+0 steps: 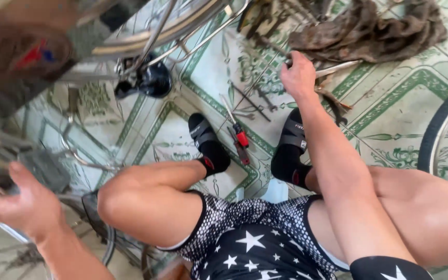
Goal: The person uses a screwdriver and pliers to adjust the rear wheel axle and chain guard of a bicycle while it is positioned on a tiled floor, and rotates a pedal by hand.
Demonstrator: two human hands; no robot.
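A metal tool (338, 68) lies on the tiled floor (400, 114) beside dirty rags (374, 28), where the right hand (299, 75) closes on its end to lift it, while the left hand (19, 202), open and empty, hovers near the bicycle pedal (40, 168), perhaps to steady it.

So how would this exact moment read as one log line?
left hand: open, by bicycle pedal | right hand: grasping metal tool on tiled floor | red-handled screwdriver: between feet

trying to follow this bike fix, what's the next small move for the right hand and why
Probably close the right hand on the metal tool and lift it. The hand already rests on it on the tiled floor, while the left hand sits open by the bicycle parts.
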